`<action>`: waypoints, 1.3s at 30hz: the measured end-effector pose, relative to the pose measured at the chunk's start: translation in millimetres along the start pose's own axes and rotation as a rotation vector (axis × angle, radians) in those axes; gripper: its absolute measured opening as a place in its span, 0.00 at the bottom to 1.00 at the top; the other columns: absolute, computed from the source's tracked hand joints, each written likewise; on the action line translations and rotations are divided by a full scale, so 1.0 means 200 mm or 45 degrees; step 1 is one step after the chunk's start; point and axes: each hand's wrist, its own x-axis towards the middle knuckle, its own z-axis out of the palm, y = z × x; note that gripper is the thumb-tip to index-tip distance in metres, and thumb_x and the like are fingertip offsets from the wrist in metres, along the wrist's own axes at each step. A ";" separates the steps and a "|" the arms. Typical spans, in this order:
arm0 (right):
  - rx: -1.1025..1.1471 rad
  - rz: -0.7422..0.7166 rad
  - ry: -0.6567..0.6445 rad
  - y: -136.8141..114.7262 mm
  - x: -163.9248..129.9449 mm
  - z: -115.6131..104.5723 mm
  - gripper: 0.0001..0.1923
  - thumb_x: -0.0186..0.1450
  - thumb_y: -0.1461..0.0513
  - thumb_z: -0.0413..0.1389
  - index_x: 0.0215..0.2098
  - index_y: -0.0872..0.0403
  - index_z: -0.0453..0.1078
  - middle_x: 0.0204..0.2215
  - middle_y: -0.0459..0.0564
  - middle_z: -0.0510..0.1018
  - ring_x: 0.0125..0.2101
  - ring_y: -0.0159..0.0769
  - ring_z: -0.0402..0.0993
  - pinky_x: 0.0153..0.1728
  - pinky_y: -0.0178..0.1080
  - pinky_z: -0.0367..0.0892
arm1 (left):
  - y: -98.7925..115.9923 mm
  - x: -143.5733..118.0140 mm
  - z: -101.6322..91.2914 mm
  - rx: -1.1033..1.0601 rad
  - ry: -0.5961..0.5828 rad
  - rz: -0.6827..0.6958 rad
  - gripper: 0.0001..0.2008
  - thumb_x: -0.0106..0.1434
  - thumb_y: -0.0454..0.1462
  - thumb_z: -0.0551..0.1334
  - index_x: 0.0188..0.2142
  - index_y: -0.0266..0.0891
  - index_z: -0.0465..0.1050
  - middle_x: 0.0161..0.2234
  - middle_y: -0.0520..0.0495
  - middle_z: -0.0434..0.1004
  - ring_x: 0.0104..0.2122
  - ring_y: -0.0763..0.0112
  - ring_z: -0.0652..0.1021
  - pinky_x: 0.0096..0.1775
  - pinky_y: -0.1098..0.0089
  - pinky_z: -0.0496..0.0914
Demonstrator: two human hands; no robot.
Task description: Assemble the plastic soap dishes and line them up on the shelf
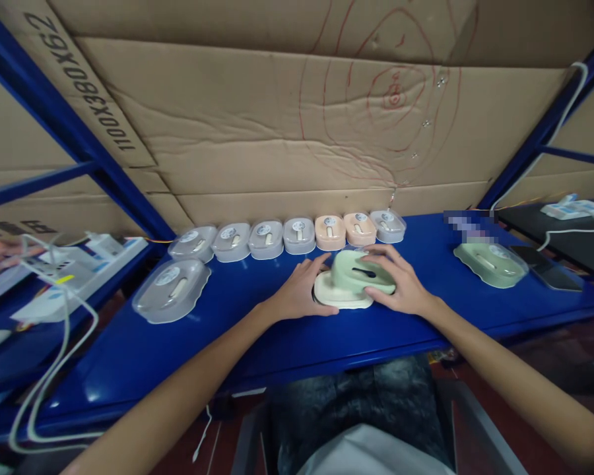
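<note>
- Hands first: your left hand (301,293) lies open with fingers spread, palm down on the desk (257,330), its fingertips against the 9 o'clock side of the cream base (344,300), likely to keep that base from sliding.
- Your right hand (393,280) is cupped over the green lid (361,274) from 3 o'clock, fingers curled across its top and thumb low at the near edge; it grips the lid rather than resting flat on it.
- Green lid sits on the cream base but looks slightly tilted and offset toward 1 o'clock, so the two parts do not appear fully seated; whether they have clicked together you cannot tell from this view.
- At 12 o'clock, just beyond your hands, a row of closed cases (287,236) runs along the back edge of the desk, grey ones to the left, two peach ones (345,231) to the right and a last grey one after them; they stand side by side, seemingly lined up out of your way.
- At 9 o'clock a larger clear-lidded case (172,289) lies apart from the row.
- At 3 o'clock another green case (490,264) rests alone, with a dark phone (544,267) just beside it.
- Power strip (89,260) and white cables (54,356) lie at far 9 o'clock.
</note>
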 end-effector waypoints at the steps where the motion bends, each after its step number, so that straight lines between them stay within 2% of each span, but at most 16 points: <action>1: -0.030 0.037 0.032 0.02 -0.04 -0.04 0.28 0.70 0.50 0.65 0.66 0.45 0.69 0.63 0.60 0.72 0.63 0.61 0.72 0.62 0.61 0.72 | 0.00 0.00 -0.01 0.016 -0.016 0.006 0.59 0.51 0.52 0.80 0.75 0.45 0.54 0.64 0.38 0.72 0.63 0.40 0.70 0.66 0.42 0.61; 5: -0.149 0.164 0.078 0.09 -0.23 -0.20 0.27 0.71 0.51 0.64 0.65 0.45 0.70 0.63 0.61 0.72 0.61 0.60 0.75 0.60 0.62 0.73 | 0.03 0.01 -0.05 0.117 -0.140 0.069 0.43 0.56 0.56 0.77 0.65 0.44 0.69 0.61 0.40 0.73 0.62 0.44 0.69 0.65 0.47 0.63; 8: -0.222 0.218 0.051 0.12 -0.34 -0.30 0.25 0.72 0.50 0.62 0.65 0.45 0.70 0.62 0.61 0.73 0.60 0.61 0.76 0.59 0.63 0.74 | 0.06 0.02 -0.08 0.183 -0.216 0.095 0.38 0.56 0.54 0.77 0.61 0.44 0.72 0.58 0.41 0.73 0.59 0.47 0.70 0.62 0.51 0.65; 11: -0.247 0.206 0.020 0.11 -0.39 -0.34 0.25 0.72 0.51 0.62 0.65 0.45 0.69 0.61 0.61 0.74 0.60 0.61 0.76 0.59 0.63 0.73 | 0.09 0.01 -0.10 0.244 -0.246 0.086 0.37 0.56 0.54 0.77 0.60 0.45 0.72 0.57 0.42 0.73 0.59 0.46 0.70 0.60 0.52 0.66; 18: -0.173 0.135 -0.120 0.07 -0.38 -0.33 0.28 0.71 0.51 0.63 0.66 0.45 0.68 0.61 0.60 0.74 0.59 0.60 0.76 0.58 0.61 0.75 | 0.12 -0.01 -0.10 0.274 -0.277 0.097 0.39 0.59 0.57 0.74 0.64 0.44 0.70 0.56 0.41 0.72 0.58 0.47 0.71 0.61 0.52 0.65; 27: -0.149 0.183 -0.232 0.08 -0.38 -0.33 0.35 0.69 0.50 0.65 0.70 0.45 0.64 0.66 0.60 0.71 0.63 0.63 0.73 0.62 0.63 0.72 | 0.12 0.00 -0.08 0.222 -0.247 0.089 0.37 0.57 0.56 0.74 0.62 0.45 0.72 0.55 0.42 0.72 0.59 0.45 0.70 0.62 0.51 0.64; 39: 0.011 0.356 -0.142 0.12 -0.39 -0.34 0.44 0.63 0.46 0.71 0.72 0.44 0.63 0.66 0.58 0.75 0.63 0.63 0.75 0.65 0.64 0.70 | 0.12 -0.01 -0.11 0.251 -0.268 0.029 0.37 0.54 0.59 0.75 0.58 0.45 0.76 0.53 0.43 0.72 0.57 0.46 0.71 0.60 0.53 0.66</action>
